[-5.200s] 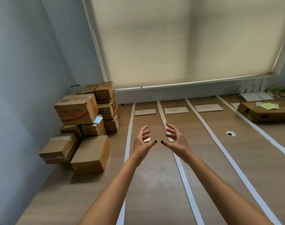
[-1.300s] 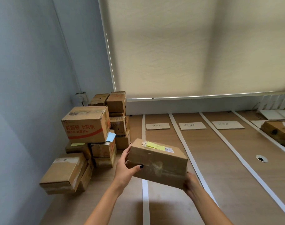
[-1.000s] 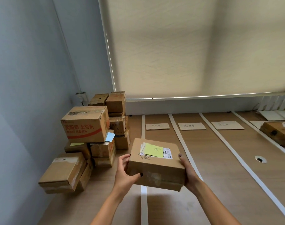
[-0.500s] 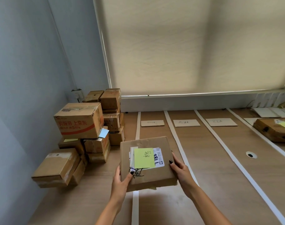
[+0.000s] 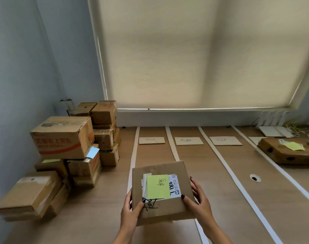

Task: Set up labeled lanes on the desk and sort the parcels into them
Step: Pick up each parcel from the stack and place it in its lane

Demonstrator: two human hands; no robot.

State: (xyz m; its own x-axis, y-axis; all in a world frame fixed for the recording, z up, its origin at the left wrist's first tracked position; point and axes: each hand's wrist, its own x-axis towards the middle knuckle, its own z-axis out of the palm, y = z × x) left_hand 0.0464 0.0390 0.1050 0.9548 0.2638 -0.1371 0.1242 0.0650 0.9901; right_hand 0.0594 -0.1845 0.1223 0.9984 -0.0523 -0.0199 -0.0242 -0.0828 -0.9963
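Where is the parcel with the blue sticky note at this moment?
In the head view the parcel with the blue sticky note sits in the stack on the left of the desk, under the large box with red print, left of the first white tape line.

Matt brown cardboard parcel (image 5: pixel 163 192), creased near edges, w/ yellow-green paper sticky note (image 5: pixel 158 186) over white printed paper label (image 5: pixel 174 185). Desk (image 5: pixel 211 182): wood-look laminate, smooth, low sheen. Lane strips (image 5: pixel 226 166): white, flat, matt, tape or paper, can't tell. Lane cards (image 5: pixel 152 140): pale card, matt. Stacked boxes (image 5: pixel 62 138): corrugated cardboard, some w/ glossy clear tape. Blind (image 5: pixel 194 53): cream woven cloth, matt. Wall (image 5: pixel 18 67): smooth painted, matt. Grommet (image 5: pixel 255 178): white plastic.
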